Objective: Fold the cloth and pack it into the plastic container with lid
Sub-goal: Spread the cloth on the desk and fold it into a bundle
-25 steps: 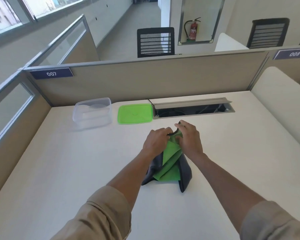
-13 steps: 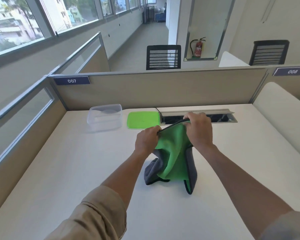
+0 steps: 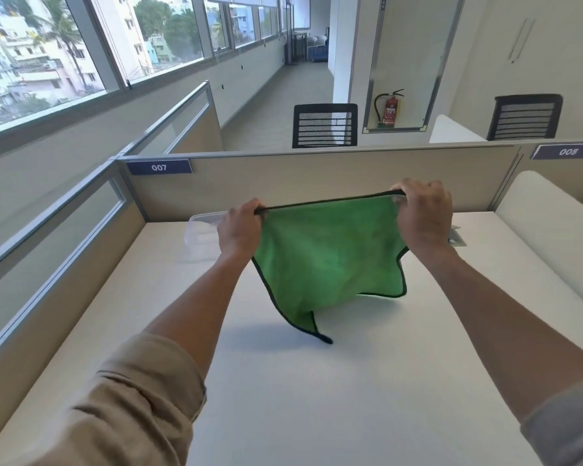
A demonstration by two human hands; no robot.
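Note:
A green cloth (image 3: 330, 257) with a dark edge hangs spread out in the air above the white desk (image 3: 317, 398). My left hand (image 3: 239, 230) pinches its upper left corner and my right hand (image 3: 424, 216) pinches its upper right corner, with the top edge stretched taut between them. The lower corners dangle, one tip close to the desk surface. The clear plastic container (image 3: 199, 232) stands at the back left of the desk, partly hidden behind my left hand. The green lid is hidden behind the cloth.
A beige partition (image 3: 317, 176) closes the back of the desk, and a glass-topped divider (image 3: 64, 237) runs along the left. A metal cable hatch (image 3: 456, 238) peeks out beside my right wrist. A second white desk (image 3: 552, 223) adjoins on the right.
Both hands lifted the bunched cloth off the desk and drew apart, opening it flat in the air. The view tilted upward, and the cloth now covers the lid.

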